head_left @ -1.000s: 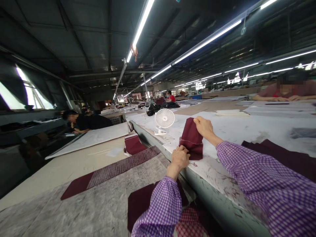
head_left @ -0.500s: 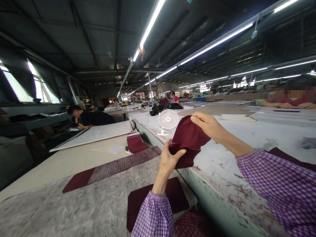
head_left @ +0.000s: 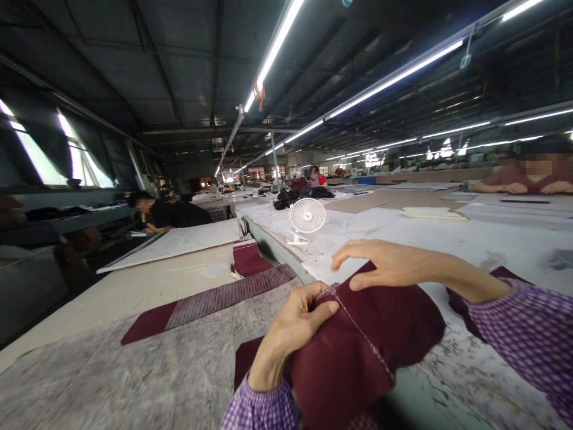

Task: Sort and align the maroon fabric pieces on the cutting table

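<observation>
A maroon fabric piece with a pale, frayed seam running across it hangs over the near edge of the white table. My left hand pinches its upper left edge at the seam, thumb on top. Above the cloth, my right hand has its thumb and fingers apart and grips nothing; whether its thumb touches the fabric I cannot tell. Partly behind my left wrist lies another maroon piece.
On the grey-covered table at left lies a row of overlapping maroon strips, with a folded maroon stack beyond. A white clip fan stands on the white table. People work at left and far right.
The fabric has come down and nearer and is spread out, its seam now facing up. My right hand has let go of its upper edge and opened; my left keeps hold.
</observation>
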A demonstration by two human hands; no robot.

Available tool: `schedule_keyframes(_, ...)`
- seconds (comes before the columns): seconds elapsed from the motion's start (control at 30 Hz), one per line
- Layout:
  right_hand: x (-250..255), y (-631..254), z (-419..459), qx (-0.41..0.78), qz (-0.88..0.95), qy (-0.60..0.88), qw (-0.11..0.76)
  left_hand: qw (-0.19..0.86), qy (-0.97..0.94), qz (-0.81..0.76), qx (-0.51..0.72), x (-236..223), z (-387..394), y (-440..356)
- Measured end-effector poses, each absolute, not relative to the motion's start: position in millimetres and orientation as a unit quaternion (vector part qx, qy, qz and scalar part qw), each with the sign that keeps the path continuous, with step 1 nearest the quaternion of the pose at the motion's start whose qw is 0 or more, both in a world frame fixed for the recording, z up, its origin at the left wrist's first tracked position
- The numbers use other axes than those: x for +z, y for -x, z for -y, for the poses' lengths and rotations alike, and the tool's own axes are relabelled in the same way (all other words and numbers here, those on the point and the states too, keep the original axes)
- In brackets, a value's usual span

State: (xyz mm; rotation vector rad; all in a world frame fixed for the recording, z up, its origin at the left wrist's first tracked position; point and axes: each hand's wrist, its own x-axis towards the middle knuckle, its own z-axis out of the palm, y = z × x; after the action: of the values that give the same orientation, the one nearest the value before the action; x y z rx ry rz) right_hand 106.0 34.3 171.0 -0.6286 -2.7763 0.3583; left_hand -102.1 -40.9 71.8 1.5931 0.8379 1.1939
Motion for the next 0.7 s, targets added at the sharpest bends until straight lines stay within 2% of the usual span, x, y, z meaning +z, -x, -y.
schedule_keyframes(0.1,164,-98,-25,0.165,0.957,0.225,0.075,0.463,-0.658,-0.354,0.476,76,45,104)
schedule_keyframes(0.2,158,-96,-20,0.144,0.963,0.209,0.085,0.459,-0.651,-0.368,0.48,76,45,104)
schedule_keyframes(0.33,151,-98,-11,0.018,0.973,0.204,0.111,0.445,-0.638,-0.384,0.498,78,43,102)
schedule_keyframes(0.53,138,-105,3,-0.22,0.942,0.128,0.22,0.499,-0.582,-0.374,0.523,75,36,101)
schedule_keyframes(0.63,136,-107,12,-0.285,0.916,0.097,0.265,0.551,-0.535,-0.357,0.532,71,30,101)
schedule_keyframes(0.7,140,-114,18,-0.287,0.91,0.098,0.284,0.568,-0.505,-0.344,0.551,68,23,103)
